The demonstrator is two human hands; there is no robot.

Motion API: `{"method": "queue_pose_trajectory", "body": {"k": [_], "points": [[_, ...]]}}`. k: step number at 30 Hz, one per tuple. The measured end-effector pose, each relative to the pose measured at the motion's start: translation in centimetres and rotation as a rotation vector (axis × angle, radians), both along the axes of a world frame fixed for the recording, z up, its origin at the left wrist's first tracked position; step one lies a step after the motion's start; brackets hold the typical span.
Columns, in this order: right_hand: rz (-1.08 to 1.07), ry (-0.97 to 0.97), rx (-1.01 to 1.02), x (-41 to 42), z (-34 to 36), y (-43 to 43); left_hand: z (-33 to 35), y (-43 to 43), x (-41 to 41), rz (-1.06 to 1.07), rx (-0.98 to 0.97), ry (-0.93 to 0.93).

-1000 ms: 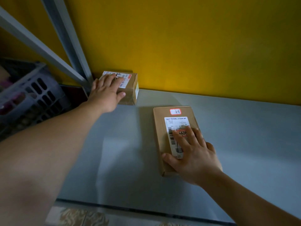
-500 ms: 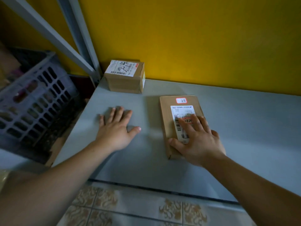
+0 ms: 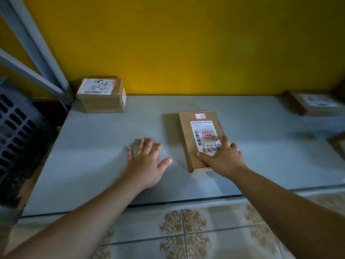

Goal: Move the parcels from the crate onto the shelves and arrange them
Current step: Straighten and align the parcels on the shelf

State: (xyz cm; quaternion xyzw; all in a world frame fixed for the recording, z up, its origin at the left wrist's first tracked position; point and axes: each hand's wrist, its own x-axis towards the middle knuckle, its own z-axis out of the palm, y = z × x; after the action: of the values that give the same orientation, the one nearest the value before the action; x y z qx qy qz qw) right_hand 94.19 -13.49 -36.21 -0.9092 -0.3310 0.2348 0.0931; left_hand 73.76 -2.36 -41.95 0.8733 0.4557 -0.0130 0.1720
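1. The left hand (image 3: 145,165) lies flat, palm down and fingers spread, on the grey shelf (image 3: 84,156) at lower centre, holding nothing.
2. The right hand (image 3: 222,159) presses on the near end of a flat brown parcel (image 3: 192,135), with fingers stretched over its white label and the thumb on top.
3. That parcel lies mid-frame on the shelf, just right of the left hand and not touching it.
4. A smaller, taller parcel (image 3: 100,98) sits at upper left, against the yellow wall (image 3: 186,43).
5. A third parcel (image 3: 308,104), blurred, lies at the right edge.
6. A dark slotted crate (image 3: 16,128) stands at the left edge; its contents are not visible.
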Motion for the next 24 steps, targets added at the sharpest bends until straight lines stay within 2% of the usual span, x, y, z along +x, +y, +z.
{"method": "queue_pose_trajectory", "body": {"k": [3,7,10,13,15,24], "points": [[-0.103,0.066,0.070,0.7,0.6,-3.0,0.7,-3.4,4.6,-0.136,-0.092,-0.039],[-0.351,0.218,0.308,0.6,0.8,-7.3,1.7,-7.0,8.1,-0.188,-0.163,-0.120],[-0.516,0.232,0.460,1.6,1.1,-10.7,3.2,-9.1,9.8,-0.290,-0.229,-0.267],[-0.604,0.217,0.583,3.0,2.4,-14.7,5.8,-12.3,12.4,-0.305,-0.543,-0.520],[-0.657,0.187,0.650,4.3,3.7,-17.5,7.3,-14.7,14.3,-0.290,-0.750,-0.596],[-0.773,0.049,0.785,10.8,9.7,-29.8,12.8,-23.7,23.2,-0.324,-0.847,-0.562]]}}
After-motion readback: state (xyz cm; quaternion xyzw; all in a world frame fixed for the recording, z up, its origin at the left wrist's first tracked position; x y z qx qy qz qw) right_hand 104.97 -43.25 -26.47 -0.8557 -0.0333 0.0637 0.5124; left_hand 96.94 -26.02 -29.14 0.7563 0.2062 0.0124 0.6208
